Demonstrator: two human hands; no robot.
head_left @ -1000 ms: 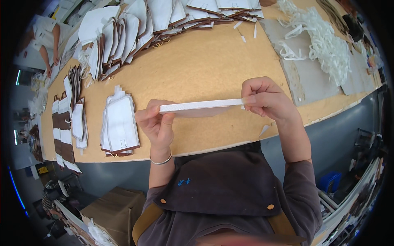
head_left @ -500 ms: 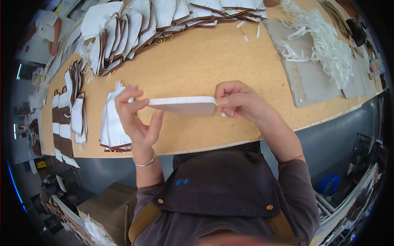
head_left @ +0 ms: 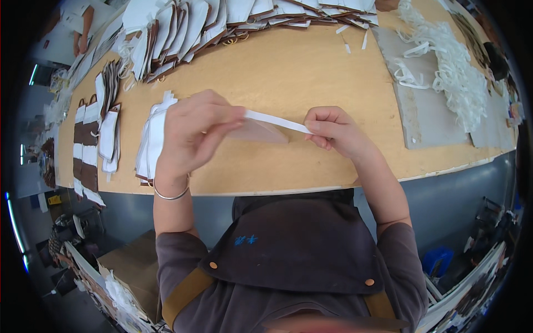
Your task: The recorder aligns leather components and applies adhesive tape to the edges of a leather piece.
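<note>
A narrow white strip (head_left: pixel 277 121) stretches between my two hands above the table. My left hand (head_left: pixel 194 129), with a bangle at the wrist, is closed at the strip's left end. My right hand (head_left: pixel 337 130) pinches the strip's right end between thumb and fingers. Below the strip is a flat pale panel (head_left: pixel 258 132), its left side reaching behind my left fingers. Its right corner stands apart from my right hand. Whether the strip is joined to the panel near my left hand is hidden.
White-and-brown pieces lie stacked at my left (head_left: pixel 151 141). A long row of similar pieces (head_left: pixel 194 25) fills the table's far side. Tangled white strips (head_left: pixel 452 72) lie on a grey board (head_left: pixel 408 119) at the right. Another person's arm (head_left: pixel 86 25) shows at far left.
My left hand has gone from spread fingers to a closed grip, higher and farther right. The strip now slants down to the right, and the panel's right corner has come away from my right hand.
</note>
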